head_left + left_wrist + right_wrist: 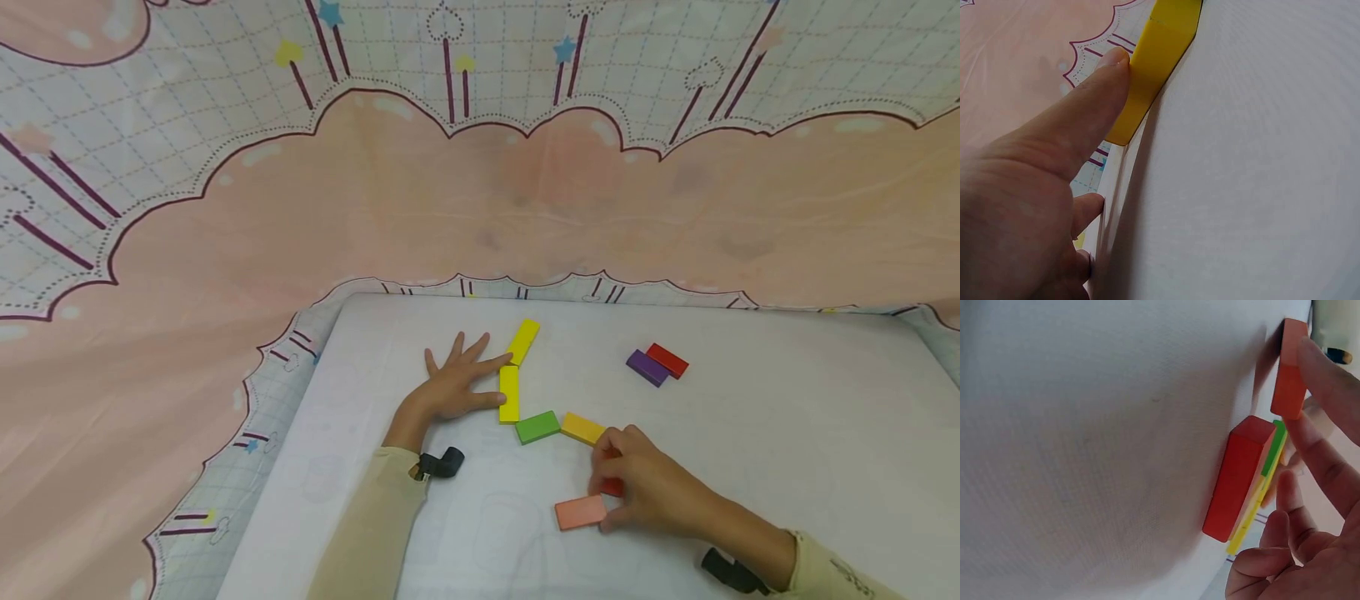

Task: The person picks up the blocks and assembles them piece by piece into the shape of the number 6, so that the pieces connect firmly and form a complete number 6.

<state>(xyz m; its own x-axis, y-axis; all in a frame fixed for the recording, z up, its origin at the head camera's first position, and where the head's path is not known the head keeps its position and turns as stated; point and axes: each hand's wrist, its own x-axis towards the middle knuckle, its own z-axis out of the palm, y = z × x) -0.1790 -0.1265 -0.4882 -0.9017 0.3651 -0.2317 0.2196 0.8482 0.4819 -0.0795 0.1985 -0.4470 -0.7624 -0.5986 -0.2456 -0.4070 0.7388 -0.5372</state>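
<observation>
My left hand is spread with straight fingers, its index fingertip at the far yellow block. Its thumb touches the near yellow block, also seen in the left wrist view. A salmon-orange block is pinched between the thumb and index finger of my right hand, at the block's right end. The right wrist view shows this orange block beside a red block. In the head view the right hand partly covers that red block. A green block and an amber block continue the bent row.
Farther back on the white tabletop lie a purple block and a red block, touching. Beyond the table's far edge hangs a patterned pink cloth. Each wrist wears a small black camera.
</observation>
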